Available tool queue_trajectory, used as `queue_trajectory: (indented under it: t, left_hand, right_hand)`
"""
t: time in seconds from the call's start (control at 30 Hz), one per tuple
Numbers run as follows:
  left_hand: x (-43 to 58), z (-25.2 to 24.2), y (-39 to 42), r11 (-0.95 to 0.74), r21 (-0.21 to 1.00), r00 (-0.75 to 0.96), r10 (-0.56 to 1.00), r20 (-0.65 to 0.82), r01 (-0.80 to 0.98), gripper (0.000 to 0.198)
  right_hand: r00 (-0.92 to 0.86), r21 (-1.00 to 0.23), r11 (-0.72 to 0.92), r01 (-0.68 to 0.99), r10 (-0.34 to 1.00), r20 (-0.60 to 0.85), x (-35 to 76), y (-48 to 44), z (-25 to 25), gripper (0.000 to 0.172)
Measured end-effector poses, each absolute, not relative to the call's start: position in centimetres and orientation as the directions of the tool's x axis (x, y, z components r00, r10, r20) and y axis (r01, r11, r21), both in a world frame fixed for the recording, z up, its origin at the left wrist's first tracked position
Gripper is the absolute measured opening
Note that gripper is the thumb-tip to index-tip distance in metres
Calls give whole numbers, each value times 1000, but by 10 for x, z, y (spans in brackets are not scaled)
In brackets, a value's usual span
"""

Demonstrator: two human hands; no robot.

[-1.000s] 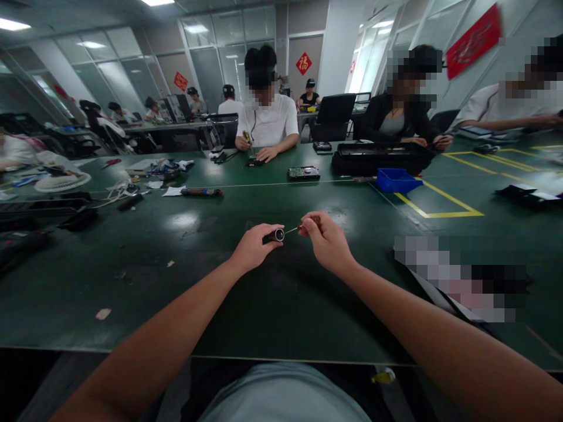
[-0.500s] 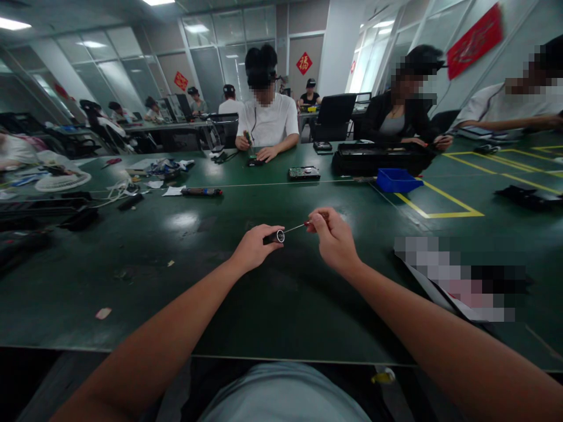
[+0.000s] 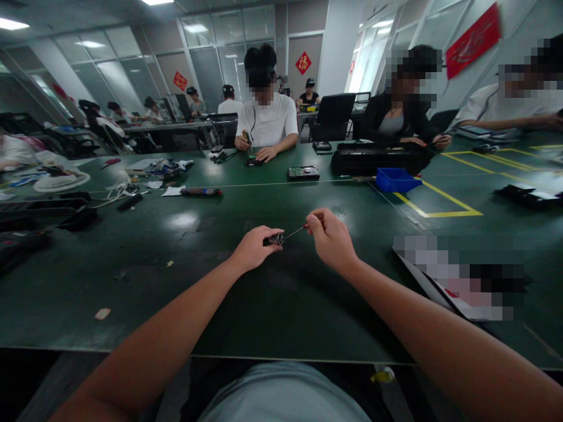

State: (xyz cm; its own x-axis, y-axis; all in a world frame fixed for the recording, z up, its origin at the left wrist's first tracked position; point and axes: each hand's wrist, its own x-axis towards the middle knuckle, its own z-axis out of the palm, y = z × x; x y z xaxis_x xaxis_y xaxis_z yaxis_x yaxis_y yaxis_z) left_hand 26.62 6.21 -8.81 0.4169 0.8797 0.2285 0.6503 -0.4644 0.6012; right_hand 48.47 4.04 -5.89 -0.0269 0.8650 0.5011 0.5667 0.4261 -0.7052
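My left hand (image 3: pixel 251 251) is closed around a short black cylinder (image 3: pixel 275 239), whose round end with a pale rim points right. Pinched in my right hand (image 3: pixel 333 239) is a thin screwdriver (image 3: pixel 295 232) with a reddish handle, mostly covered by the fingers. Its metal shaft slants down to the left, and the tip is at the cylinder's end. Whether the tip touches or enters it I cannot tell. Both hands are over the dark green table (image 3: pixel 281 316), close to each other.
Across the table a person in a white shirt (image 3: pixel 268 120) works on a small part. A hard drive (image 3: pixel 303 173), a blue bin (image 3: pixel 398 180) and a long black casing (image 3: pixel 380 158) lie beyond my hands. Leftward lies a dark pen-like tool (image 3: pixel 201 191); a partly blurred sheet (image 3: pixel 424 281) lies right.
The cylinder's end has turned a little, and the screwdriver's shaft now slopes more steeply, its tip slightly lower. Both hands keep nearly the same place and hold.
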Motion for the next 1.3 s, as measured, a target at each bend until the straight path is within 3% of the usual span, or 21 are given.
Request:
queue_trajectory:
  t: [0.47, 0.57, 0.7, 0.77, 0.83, 0.97, 1.1, 1.3]
  left_hand:
    - [267, -84, 61, -401, 679, 311, 914, 258, 615, 39]
    - [267, -84, 62, -349, 778, 254, 935, 249, 523, 41]
    - [268, -82, 63, -248, 931, 225, 956, 190, 267, 40]
    - [268, -79, 63, -193, 969, 228, 961, 155, 156, 35]
    - [268, -75, 62, -183, 970, 255, 957, 139, 157, 30]
    - [268, -66, 61, -245, 870, 307, 945, 115, 428, 31]
    - [274, -61, 62, -355, 658, 382, 918, 110, 664, 26]
    - [286, -71, 70, -429, 376, 454, 891, 23, 821, 38]
  right_hand:
    - [-55, -689, 359, 629, 905, 422, 484, 43, -60, 22]
    - [-55, -687, 364, 629, 902, 428, 484, 43, -60, 23]
    - [-54, -692, 367, 622, 901, 430, 486, 43, -60, 24]
    - [-54, -695, 363, 620, 904, 424, 486, 43, -60, 24]
    - [-53, -699, 359, 619, 907, 418, 486, 43, -60, 23]
    - [-53, -697, 359, 621, 907, 419, 486, 43, -59, 22]
    - [-50, -690, 361, 628, 903, 427, 486, 44, -59, 22]
    - [-51, -683, 362, 634, 902, 430, 486, 45, -62, 23]
